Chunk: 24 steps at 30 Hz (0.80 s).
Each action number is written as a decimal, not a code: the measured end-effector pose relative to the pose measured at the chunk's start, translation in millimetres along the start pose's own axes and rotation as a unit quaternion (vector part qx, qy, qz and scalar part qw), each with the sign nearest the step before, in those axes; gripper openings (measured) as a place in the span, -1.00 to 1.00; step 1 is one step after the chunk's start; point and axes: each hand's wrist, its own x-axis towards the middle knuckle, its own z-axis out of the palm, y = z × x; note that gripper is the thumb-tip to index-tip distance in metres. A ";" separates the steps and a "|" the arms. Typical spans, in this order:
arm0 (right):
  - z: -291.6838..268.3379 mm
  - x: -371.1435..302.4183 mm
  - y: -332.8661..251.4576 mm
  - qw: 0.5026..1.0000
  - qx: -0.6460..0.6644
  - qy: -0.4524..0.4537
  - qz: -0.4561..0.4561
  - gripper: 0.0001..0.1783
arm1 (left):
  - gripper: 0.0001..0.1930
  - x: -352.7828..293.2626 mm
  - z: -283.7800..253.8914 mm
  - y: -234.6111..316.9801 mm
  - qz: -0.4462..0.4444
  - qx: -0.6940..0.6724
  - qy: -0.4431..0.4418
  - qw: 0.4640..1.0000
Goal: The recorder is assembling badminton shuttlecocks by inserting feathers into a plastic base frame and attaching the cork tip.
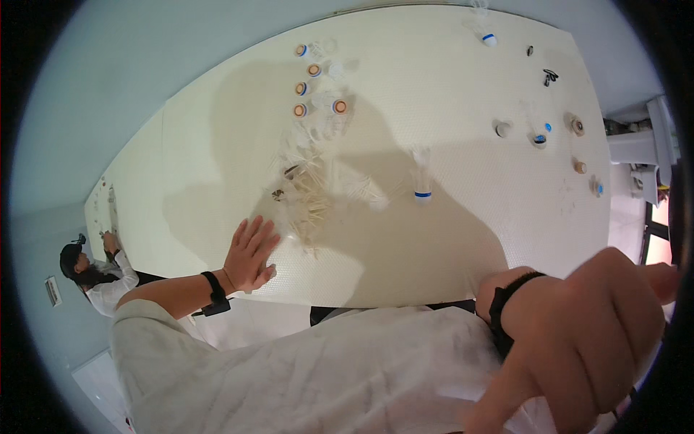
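Note:
My left hand [249, 254] lies open on the pale table, its fingers spread. It is nearest to a loose pile of thin pale sticks [312, 202], with two small dark pieces among them. My right hand [585, 333] is large in the foreground at the lower right, raised close to the view. Its fingers are curled, and the fingertips are hidden, so what they hold cannot be made out. Beyond the pile stand several clear containers with blue rings and orange-brown round ends [314, 70]. A clear container with a blue band [423, 189] lies right of the pile.
The long table [448, 94] curves across the view. At its right are another clear blue-ended container [489, 39], a black looped piece [550, 77], a brown ring-shaped part [576, 126] and a tan round part [580, 167]. Another person [108, 278] works at the far left end.

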 end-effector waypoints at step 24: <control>3.7 3.8 -8.0 0.998 0.037 0.051 -0.019 -0.41 | -0.26 6.3 -3.7 3.4 -0.006 0.013 -0.028 1.000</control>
